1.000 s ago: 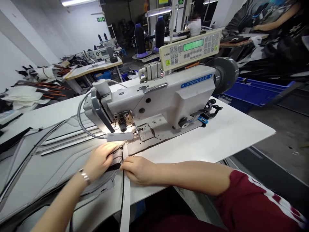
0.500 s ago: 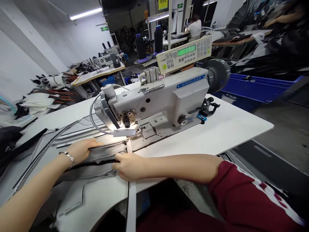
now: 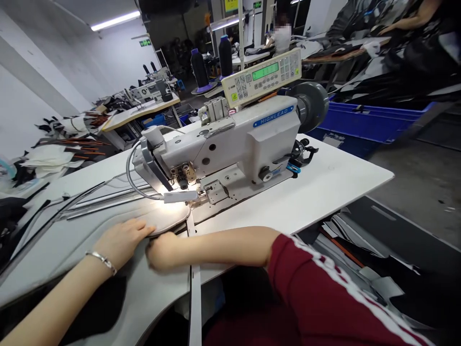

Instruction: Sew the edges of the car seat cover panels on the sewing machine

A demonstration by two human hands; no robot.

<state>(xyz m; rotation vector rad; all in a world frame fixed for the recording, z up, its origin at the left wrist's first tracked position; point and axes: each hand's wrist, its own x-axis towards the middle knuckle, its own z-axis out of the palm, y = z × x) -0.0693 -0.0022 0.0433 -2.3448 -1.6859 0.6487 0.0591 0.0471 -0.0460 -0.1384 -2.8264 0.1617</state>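
While left hand (image 3: 120,239) lies open on grey panel (image 3: 72,235), right hand (image 3: 162,251), fisted, has slid left; bench (image 3: 324,192) rightward bare.

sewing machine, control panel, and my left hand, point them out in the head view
sewing machine (image 3: 252,139), head view, on the side of its white body
control panel (image 3: 262,77), head view, near its green display
left hand (image 3: 120,240), head view, on the back of the hand

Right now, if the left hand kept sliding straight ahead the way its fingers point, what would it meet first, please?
The left hand lies flat on the grey panel, fingers toward the lit needle area. Going on, it would probably meet the lamp head and the sewing machine first, though depth is hard to judge.
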